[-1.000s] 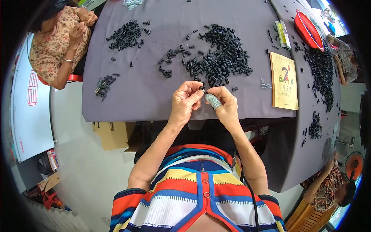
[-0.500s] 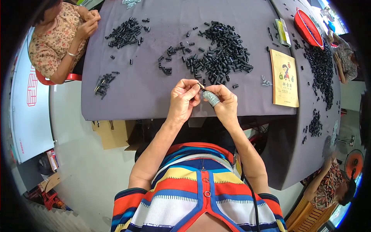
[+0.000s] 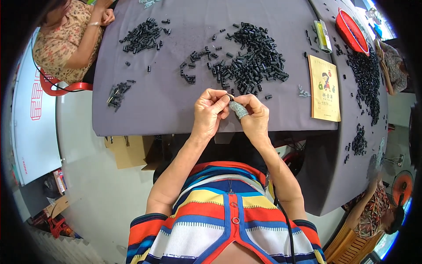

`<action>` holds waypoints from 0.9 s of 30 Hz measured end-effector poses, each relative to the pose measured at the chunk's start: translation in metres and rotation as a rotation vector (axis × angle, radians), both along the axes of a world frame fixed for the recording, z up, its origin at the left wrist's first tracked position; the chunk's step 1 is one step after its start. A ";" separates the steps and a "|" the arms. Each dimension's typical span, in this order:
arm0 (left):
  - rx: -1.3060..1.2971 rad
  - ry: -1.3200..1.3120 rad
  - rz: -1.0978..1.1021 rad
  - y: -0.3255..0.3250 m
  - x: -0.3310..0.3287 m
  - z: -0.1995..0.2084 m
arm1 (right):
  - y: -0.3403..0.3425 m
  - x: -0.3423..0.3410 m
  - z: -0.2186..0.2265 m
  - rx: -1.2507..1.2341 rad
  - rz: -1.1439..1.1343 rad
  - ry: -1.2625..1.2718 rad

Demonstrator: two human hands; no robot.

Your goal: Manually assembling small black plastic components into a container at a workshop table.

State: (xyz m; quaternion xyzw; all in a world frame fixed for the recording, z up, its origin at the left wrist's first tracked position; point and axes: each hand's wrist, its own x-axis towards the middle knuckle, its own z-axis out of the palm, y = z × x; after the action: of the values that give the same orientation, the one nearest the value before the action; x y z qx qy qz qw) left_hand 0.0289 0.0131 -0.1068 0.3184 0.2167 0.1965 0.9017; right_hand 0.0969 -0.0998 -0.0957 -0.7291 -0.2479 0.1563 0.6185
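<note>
My left hand and my right hand meet over the table's near edge, fingertips almost touching. Between them, pinched by the left thumb and fingers, is a small black part, mostly hidden by the fingertips. The right fingertips close on its other side. A grey speckled wrap covers one finger of the right hand. Just beyond the hands lies a large heap of short black tubular pieces, with a looser cluster of black pieces to its left.
More black pieces lie far left, with a smaller pile nearer. A yellow booklet, clear plastic bits, a yellow-and-clear box and a red basket are rightward. Co-workers sit left and right.
My hands keep nearly the same place and pinch, with only small finger shifts. At the left, the co-worker has leaned away, with one hand raised toward the top edge.
</note>
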 end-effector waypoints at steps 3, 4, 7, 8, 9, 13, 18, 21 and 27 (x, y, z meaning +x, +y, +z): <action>0.024 0.002 0.019 0.000 0.001 0.000 | 0.003 0.003 0.002 -0.003 0.003 -0.186; 0.036 0.010 0.031 0.000 0.001 0.000 | 0.004 0.004 0.004 -0.002 0.010 -0.279; 0.069 0.026 0.056 -0.001 0.002 0.000 | 0.005 0.009 0.005 -0.020 0.061 -0.488; 0.069 0.026 0.055 0.000 0.002 -0.001 | 0.005 0.011 0.006 -0.038 0.106 -0.605; 0.100 0.032 0.029 0.001 0.001 -0.003 | 0.004 0.012 0.008 -0.039 0.104 -0.604; 0.165 0.060 -0.022 0.002 0.000 -0.004 | 0.002 0.020 0.011 -0.110 0.233 -0.985; 0.057 0.055 0.016 -0.001 0.003 0.004 | 0.002 0.024 0.008 -0.072 0.237 -0.737; 0.007 0.051 -0.019 0.004 0.001 0.004 | 0.001 0.022 0.009 -0.049 0.213 -0.580; -0.039 0.046 -0.165 0.008 -0.005 0.006 | -0.009 0.022 0.028 -0.085 0.250 -0.378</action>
State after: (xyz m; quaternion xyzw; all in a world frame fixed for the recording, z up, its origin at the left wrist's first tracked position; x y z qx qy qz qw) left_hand 0.0243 0.0210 -0.1012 0.3222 0.2140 0.1099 0.9156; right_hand 0.1194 -0.1086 -0.0680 -0.7344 -0.4408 0.1025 0.5057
